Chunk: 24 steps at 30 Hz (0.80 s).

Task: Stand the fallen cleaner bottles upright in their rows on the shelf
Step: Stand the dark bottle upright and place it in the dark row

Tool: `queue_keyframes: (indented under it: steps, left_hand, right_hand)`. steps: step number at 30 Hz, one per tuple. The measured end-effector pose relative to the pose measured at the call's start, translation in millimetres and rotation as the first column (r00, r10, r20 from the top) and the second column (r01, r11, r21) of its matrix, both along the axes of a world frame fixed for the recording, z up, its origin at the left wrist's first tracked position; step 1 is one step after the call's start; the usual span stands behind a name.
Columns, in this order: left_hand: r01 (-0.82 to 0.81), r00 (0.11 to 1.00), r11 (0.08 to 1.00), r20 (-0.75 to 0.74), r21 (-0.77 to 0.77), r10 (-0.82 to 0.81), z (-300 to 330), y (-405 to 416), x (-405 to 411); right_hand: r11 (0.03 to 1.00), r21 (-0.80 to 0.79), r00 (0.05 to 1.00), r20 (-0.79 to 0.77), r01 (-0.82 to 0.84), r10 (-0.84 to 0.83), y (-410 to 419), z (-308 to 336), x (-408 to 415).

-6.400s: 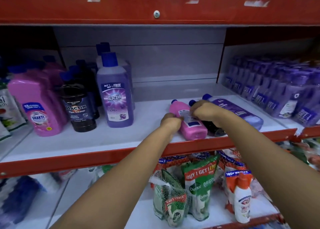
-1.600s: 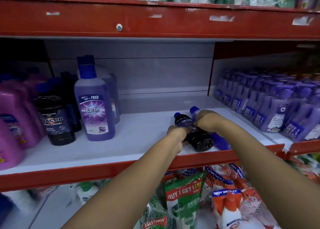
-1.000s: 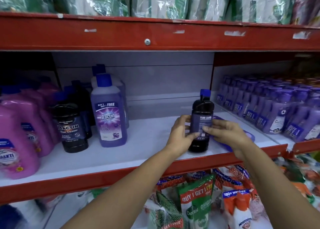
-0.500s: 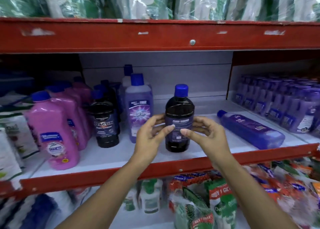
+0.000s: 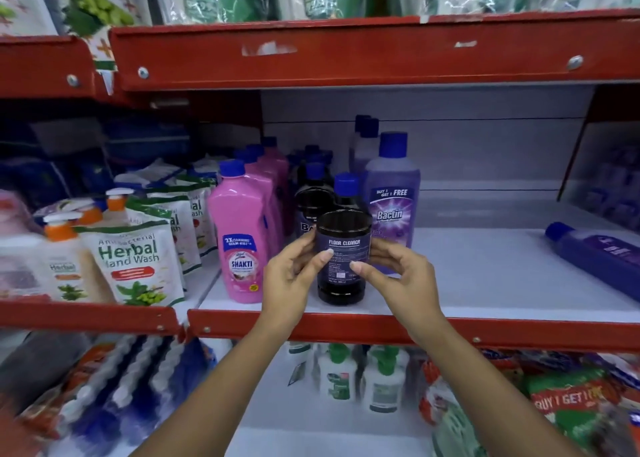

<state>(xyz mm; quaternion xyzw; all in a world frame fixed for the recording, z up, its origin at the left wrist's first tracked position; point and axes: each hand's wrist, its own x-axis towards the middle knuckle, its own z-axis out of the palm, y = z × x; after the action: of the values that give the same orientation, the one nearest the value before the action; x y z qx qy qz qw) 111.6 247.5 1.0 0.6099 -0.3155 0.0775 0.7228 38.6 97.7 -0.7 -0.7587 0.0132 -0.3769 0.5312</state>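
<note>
I see both hands clamped on a black floor cleaner bottle (image 5: 341,255), upright at the shelf's red front lip (image 5: 346,328): left hand (image 5: 294,276), right hand (image 5: 398,276). Step: seating it w/ the black row. Next, prob. the purple bottle (image 5: 599,254) lying far right of that bottle.

"FLOOR CLEANER" on black bottle (image 5: 341,255); "SHAKTI", pink bottle (image 5: 242,242)
</note>
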Motion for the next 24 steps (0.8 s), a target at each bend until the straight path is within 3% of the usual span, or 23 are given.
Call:
queue_keyframes:
  steps: [12,17,21,24]
  left_hand:
    - [-0.064,0.998,0.996,0.001,0.063,0.064,-9,10,6]
    - [-0.096,0.995,0.992,0.018,0.084,0.095,-9,18,2]
    - [-0.049,0.997,0.996,-0.063,0.074,0.053,-10,18,-5]
    - [0.078,0.979,0.995,-0.193,0.062,-0.065,-6,19,-16]
  right_hand:
    - [0.997,0.074,0.999,-0.047,-0.017,0.020,11,-3,8]
    - [0.995,0.081,0.998,-0.013,0.066,-0.065,32,-15,4]
    - [0.991,0.129,0.999,0.020,0.043,-0.046,46,-17,2]
    - [0.968,0.237,0.996,-0.016,-0.082,0.088,53,-12,-1]
